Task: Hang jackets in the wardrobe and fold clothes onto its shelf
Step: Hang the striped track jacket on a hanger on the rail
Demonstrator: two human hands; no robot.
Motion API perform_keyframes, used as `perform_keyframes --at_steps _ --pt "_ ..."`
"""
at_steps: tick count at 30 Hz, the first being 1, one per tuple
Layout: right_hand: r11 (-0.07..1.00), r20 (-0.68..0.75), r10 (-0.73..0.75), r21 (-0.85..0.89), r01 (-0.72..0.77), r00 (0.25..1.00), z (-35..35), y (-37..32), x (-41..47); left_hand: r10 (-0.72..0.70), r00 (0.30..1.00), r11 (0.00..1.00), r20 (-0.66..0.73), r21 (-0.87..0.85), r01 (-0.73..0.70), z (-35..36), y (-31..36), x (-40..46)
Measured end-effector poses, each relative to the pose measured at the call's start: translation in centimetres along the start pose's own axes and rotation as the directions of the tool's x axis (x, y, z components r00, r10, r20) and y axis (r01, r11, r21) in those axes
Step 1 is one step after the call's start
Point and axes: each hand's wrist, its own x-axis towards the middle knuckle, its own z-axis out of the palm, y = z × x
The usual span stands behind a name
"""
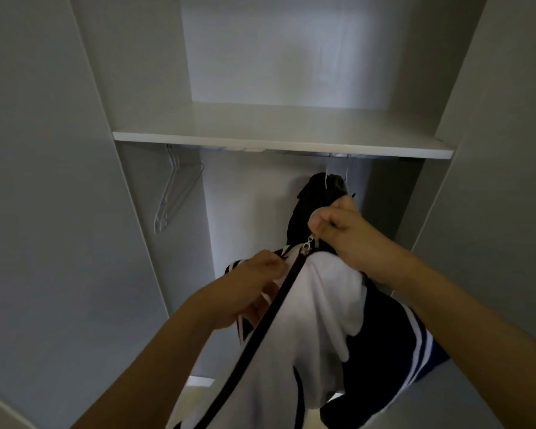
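A white jacket [316, 320] with a dark zipper line and dark striped sleeves hangs in front of me inside the wardrobe. My right hand [341, 224] pinches the metal zipper pull [307, 244] near the collar. My left hand [254, 289] grips the jacket's striped collar edge just left of the zipper. Behind them a dark jacket [316, 196] hangs on white hangers from the rail under the shelf [279, 144]. The white jacket's own hanger is hidden.
Bare clear hangers [174, 193] hang at the left end of the rail. Grey wardrobe walls [59, 181] close in on both sides. A pale floor strip [201, 382] shows at the bottom.
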Motion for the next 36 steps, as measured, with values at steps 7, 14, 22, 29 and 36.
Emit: perform_keyframes --at_steps 7,14,22,29,36 --pt "0.999 0.044 0.049 -0.018 -0.048 0.998 -1.5 -0.4 1.4 0.075 0.995 0.967 -0.065 -0.240 -0.089 4.2 1.1 4.5" --pt "0.963 0.061 -0.042 -0.263 0.057 0.997 -2.6 0.0 0.7 0.230 0.948 0.970 -0.218 0.124 -0.207 2.2 1.2 5.1" --pt "0.948 -0.012 0.023 -0.317 -0.026 1.000 -2.4 1.3 1.8 0.363 0.865 0.927 -0.345 0.227 -0.298 7.2 -0.5 5.9" --pt "0.983 0.195 0.063 -0.182 -0.027 0.979 -4.3 3.6 0.5 0.274 0.843 0.952 -0.462 0.007 -0.306 5.3 0.6 5.1" --pt "0.764 0.241 -0.051 -0.616 0.194 0.969 -3.3 6.0 1.0 0.358 0.876 0.929 -0.325 0.221 -0.297 3.3 1.3 3.9"
